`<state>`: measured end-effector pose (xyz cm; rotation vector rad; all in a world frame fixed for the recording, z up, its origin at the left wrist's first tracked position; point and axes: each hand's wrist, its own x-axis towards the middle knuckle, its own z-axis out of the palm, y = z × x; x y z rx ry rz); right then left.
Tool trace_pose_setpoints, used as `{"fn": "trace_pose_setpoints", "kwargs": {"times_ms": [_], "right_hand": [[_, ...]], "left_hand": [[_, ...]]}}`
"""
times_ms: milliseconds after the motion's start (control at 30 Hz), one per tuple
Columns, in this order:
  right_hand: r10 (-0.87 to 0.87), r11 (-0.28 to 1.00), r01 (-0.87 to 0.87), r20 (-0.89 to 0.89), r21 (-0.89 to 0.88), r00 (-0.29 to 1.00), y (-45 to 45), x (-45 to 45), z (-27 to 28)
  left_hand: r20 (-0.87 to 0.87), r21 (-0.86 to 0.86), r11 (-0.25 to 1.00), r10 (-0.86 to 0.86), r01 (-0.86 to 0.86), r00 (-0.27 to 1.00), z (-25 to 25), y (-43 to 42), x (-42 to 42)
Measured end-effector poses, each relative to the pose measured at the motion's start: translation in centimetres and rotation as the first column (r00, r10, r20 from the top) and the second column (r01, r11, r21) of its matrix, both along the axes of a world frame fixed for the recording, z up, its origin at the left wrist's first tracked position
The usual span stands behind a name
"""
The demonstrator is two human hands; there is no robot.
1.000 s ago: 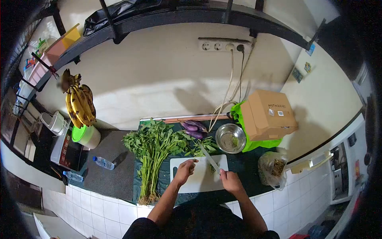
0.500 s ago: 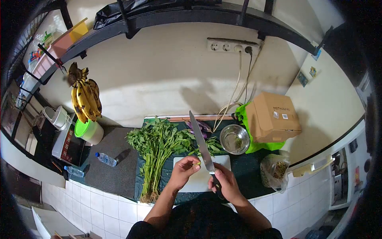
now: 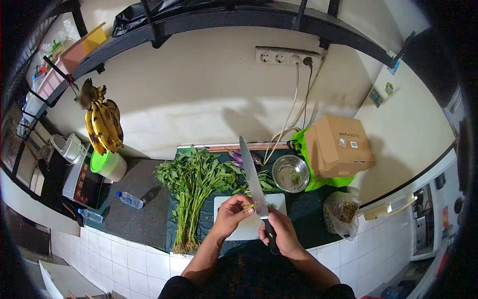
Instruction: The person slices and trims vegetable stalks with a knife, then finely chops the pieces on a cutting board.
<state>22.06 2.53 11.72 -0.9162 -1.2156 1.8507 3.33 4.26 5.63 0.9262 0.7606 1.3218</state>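
Note:
My right hand [image 3: 280, 232] is closed round the black handle of a large kitchen knife [image 3: 253, 182], its long blade pointing up and away from me. My left hand [image 3: 231, 215] pinches a small green piece [image 3: 249, 206] that looks like a bit of stem, right beside the blade. Both hands are above a white cutting board [image 3: 240, 233]. Left of the board lies a big bunch of leafy greens [image 3: 191, 182] with roots toward me. Past the board are loose green leaves [image 3: 266, 180] and purple eggplants [image 3: 237, 157]. A metal bowl [image 3: 282, 187] with some green bits stands to the right.
A cardboard box [image 3: 343, 147] rests on a green bag at the right, near a clear plastic bag [image 3: 342, 217]. Water bottles [image 3: 130, 199] and a green-lidded tub [image 3: 110, 167] stand left. Bananas [image 3: 103, 124] hang above them. A black shelf [image 3: 219, 22] spans overhead.
The view has shifted slightly. The knife has tilted a little, and the green piece in my left hand is now closer against the blade. Both hands keep their hold.

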Motion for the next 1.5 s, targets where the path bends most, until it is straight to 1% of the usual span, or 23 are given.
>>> {"fn": "trace_pose_setpoints", "kwargs": {"times_ms": [133, 200, 333, 400, 533, 600, 667, 767, 933, 1000, 1067, 1333, 1400, 1500], "right_hand": [[-0.008, 1.0, 0.008, -0.006, -0.009, 1.0, -0.1, 0.0, 0.1], [-0.006, 1.0, 0.006, -0.007, -0.015, 1.0, -0.2, 0.0, 0.0], [0.026, 1.0, -0.026, 0.015, 0.015, 1.0, -0.7, 0.1, 0.2], [0.034, 0.999, -0.035, 0.03, 0.023, 0.999, -0.8, 0.1, 0.4], [0.059, 0.998, -0.059, -0.016, 0.015, 0.998, -1.1, 0.3, 0.5], [0.063, 0.998, -0.063, -0.028, 0.002, 0.998, -1.4, 0.4, 0.4], [0.052, 0.997, -0.055, -0.053, -0.049, 0.997, -1.7, 0.5, 0.3], [0.049, 0.997, -0.053, -0.077, -0.052, 0.996, -1.9, 0.6, 0.1], [0.053, 0.997, -0.057, -0.066, -0.055, 0.996, -2.1, 0.7, 0.5], [0.058, 0.997, -0.062, -0.069, -0.052, 0.996, -2.1, 0.8, 0.3], [0.046, 0.999, -0.047, -0.071, -0.021, 0.996, -2.2, 0.9, -0.3], [0.069, 0.997, -0.071, -0.059, -0.026, 0.996, -1.8, 1.5, 0.3], [0.078, 0.996, -0.081, -0.066, -0.039, 0.995, -1.8, 1.6, 0.2], [0.084, 0.995, -0.087, -0.069, -0.042, 0.994, -1.8, 1.7, 0.0]], "left_hand": [[-0.011, 0.032, 0.999, -0.002, 0.002, 1.0, -0.1, 0.0, -0.1], [0.026, 0.043, 0.999, -0.004, 0.003, 1.0, -0.4, -0.1, -0.3], [0.049, 0.019, 1.0, 0.023, -0.023, 0.999, -0.6, -0.2, -0.3], [0.022, 0.028, 1.0, 0.003, -0.003, 1.0, -0.3, -0.2, -0.5], [0.02, 0.043, 0.999, -0.007, 0.006, 1.0, -0.3, -0.3, -0.6], [-0.024, 0.056, 0.998, -0.014, 0.016, 1.0, -0.5, -0.2, -0.8], [-0.01, 0.065, 0.998, -0.018, 0.019, 1.0, -0.5, -0.1, -0.6], [0.011, 0.074, 0.997, -0.017, 0.016, 1.0, -0.4, -0.2, -0.4], [0.014, 0.081, 0.996, -0.029, 0.028, 0.999, -0.3, -0.4, -0.5], [-0.001, 0.108, 0.992, -0.063, 0.063, 0.998, -0.3, -0.4, -0.7], [-0.013, 0.109, 0.992, -0.058, 0.059, 0.998, 0.0, -0.4, -0.7], [-0.04, 0.096, 0.994, -0.046, 0.05, 0.998, 0.2, -0.1, -0.3], [0.025, 0.132, 0.989, -0.065, 0.061, 0.998, 0.2, 0.1, -0.3], [0.069, 0.1, 0.993, -0.062, 0.055, 0.996, 0.6, 0.1, -0.3]]}}
